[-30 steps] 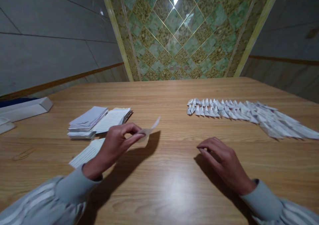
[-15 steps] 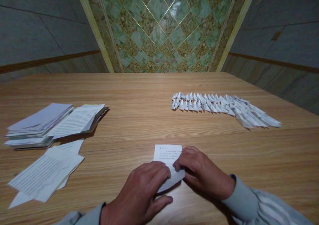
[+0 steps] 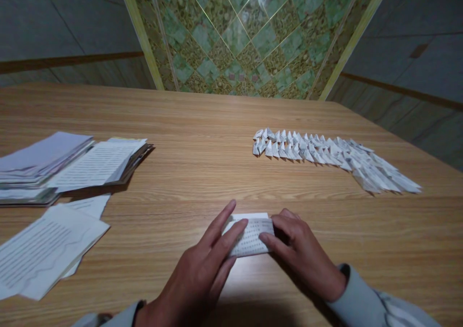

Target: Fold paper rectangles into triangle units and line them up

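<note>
Pinching folded paper (image 3: 249, 243) near six o'clock, my right hand (image 3: 306, 250) is closed on its right edge; my left hand (image 3: 197, 269), fingers spread, touches it. Stack (image 3: 92, 168) at nine o'clock, pieces (image 3: 334, 154) at three.

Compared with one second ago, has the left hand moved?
Yes, the left hand moved rightward and nearer the wearer, away from the lined paper stack.

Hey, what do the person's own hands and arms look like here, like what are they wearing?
Both the left hand and right hand are bare, with no gloves or rings showing. The right sleeve is long and grey, with a plain cuff, a dark inner edge and a paler band beyond it. Only a bit of the matching grey left sleeve shows.
</note>
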`<control>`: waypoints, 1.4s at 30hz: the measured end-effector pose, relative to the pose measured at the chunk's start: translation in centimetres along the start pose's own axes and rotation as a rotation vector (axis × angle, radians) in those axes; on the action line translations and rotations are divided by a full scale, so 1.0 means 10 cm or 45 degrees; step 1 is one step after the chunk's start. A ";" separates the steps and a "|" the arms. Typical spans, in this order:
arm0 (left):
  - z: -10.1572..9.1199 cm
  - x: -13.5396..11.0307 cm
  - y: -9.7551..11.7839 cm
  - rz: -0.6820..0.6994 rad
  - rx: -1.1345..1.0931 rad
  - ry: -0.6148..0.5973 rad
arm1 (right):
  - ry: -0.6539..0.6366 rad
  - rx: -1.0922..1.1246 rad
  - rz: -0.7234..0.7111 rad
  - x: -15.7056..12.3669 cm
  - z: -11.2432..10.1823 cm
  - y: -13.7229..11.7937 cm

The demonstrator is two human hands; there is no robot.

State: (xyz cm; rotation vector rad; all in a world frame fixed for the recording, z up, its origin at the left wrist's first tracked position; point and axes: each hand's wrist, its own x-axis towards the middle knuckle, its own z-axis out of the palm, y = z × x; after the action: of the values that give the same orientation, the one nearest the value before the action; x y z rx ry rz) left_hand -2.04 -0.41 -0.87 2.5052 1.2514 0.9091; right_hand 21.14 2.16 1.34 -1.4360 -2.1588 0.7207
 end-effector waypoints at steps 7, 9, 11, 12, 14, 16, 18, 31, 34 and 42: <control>0.04 0.03 -0.05 0.217 0.154 -0.064 | 0.197 -0.244 0.016 0.00 0.09 0.04; 0.06 0.04 -0.07 0.257 0.202 -0.101 | 0.213 -0.259 0.022 0.01 0.10 0.04; 0.07 0.03 -0.07 0.265 0.252 -0.147 | 0.224 -0.277 0.026 0.01 0.10 0.03; 0.07 0.03 -0.07 0.261 0.283 -0.178 | 0.228 -0.289 0.026 0.01 0.10 0.03; 0.06 0.02 -0.05 0.241 0.350 -0.262 | 0.232 -0.316 0.018 0.01 0.10 0.02; 0.04 0.01 -0.03 0.226 0.398 -0.344 | 0.231 -0.343 0.005 0.01 0.11 0.02; 0.03 0.00 -0.02 0.216 0.415 -0.394 | 0.238 -0.377 -0.005 0.00 0.12 0.01; 0.06 -0.01 -0.03 0.168 0.421 -0.490 | 0.290 -0.659 -0.066 0.02 0.16 0.00; 0.04 0.01 0.00 0.161 0.420 -0.486 | 0.288 -0.658 -0.069 0.02 0.16 0.01; 0.05 0.00 -0.02 0.175 0.437 -0.531 | 0.287 -0.640 -0.062 0.02 0.15 0.02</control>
State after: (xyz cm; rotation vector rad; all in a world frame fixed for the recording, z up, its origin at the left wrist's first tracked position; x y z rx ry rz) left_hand -1.83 -0.27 -1.37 2.8671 1.1832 0.1741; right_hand 20.31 2.20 0.07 -1.6007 -2.2745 -0.0173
